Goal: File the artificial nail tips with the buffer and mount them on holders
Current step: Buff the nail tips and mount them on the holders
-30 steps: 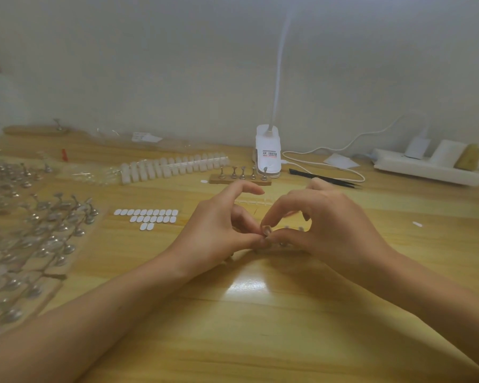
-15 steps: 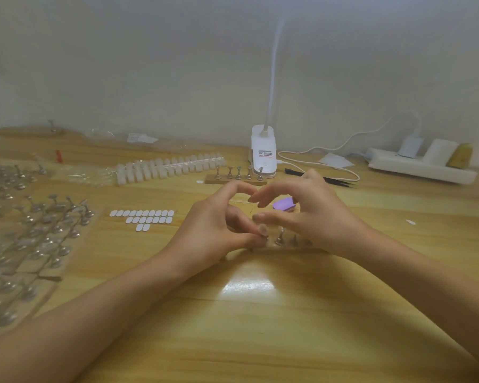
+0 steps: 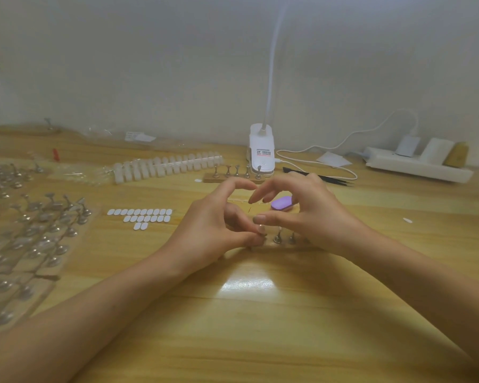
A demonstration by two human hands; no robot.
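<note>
A small wooden base (image 3: 284, 246) with metal holders (image 3: 278, 239) lies under both hands at the table's middle. My left hand (image 3: 219, 230) pinches the leftmost holder between thumb and finger. A pale nail tip (image 3: 261, 229) sits on top of that holder. My right hand (image 3: 313, 217) hovers just right of it with fingers loosely spread and holds nothing; its thumb tip is just above the nail tip. The purple buffer (image 3: 282, 203) lies on the table, showing through the gap between my right thumb and fingers.
A second wooden base with holders (image 3: 237, 176) stands behind the hands, in front of the white lamp base (image 3: 262, 150). A strip of nail tips (image 3: 166, 165), white adhesive pads (image 3: 141, 215) and many loose holders (image 3: 33, 230) lie left. Black tweezers (image 3: 329, 178) and a power strip (image 3: 415, 164) lie right.
My right hand has let go of the nail tip and spread its fingers, uncovering the purple buffer and the holders. My left hand has kept its pinch.
</note>
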